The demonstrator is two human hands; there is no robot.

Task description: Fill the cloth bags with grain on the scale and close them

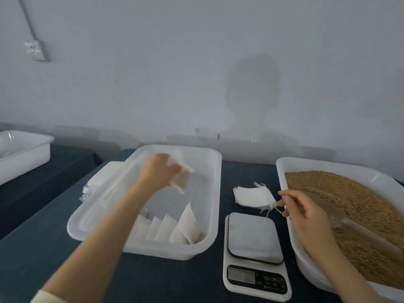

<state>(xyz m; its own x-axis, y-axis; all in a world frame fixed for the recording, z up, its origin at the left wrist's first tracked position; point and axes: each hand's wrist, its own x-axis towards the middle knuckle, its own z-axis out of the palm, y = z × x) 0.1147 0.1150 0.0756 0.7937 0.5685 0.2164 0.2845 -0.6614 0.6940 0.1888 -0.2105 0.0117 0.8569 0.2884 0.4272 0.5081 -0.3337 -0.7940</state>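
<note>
- The left arm stretches forward and a little inward from the lower left, bare up to a pale cuff at the bottom edge of the view.
- The left hand (160, 171) hangs above the far half of the middle bin (215, 193), knuckles up, with its fingers curled round a filled bag (182, 179). The bag is bunched in the fist and its lower end sticks out to the right, clear of the bin floor. It is blurred.
- At the near end of that bin a row of filled bags (175, 229) stands leaning one against the next.
- The right forearm comes in from the lower right, lying over the near rim of the grain tub (282, 169), which is heaped with brown grain (349, 193).
- The right hand (306, 215) is just left of that rim, forefinger out straight, thumb under it and the other fingers loosely bent. The tips are right at the drawstrings (276, 207) of the stack of empty bags (251, 196). I cannot tell whether they are pinched.
- The empty bags lie flat on the dark cloth (43, 237), just behind the scale (254, 235), between bin and tub.
- A clear scoop (334, 213) lies in the grain behind the right hand.
- Another white bin (24, 154) sits far left.
</note>
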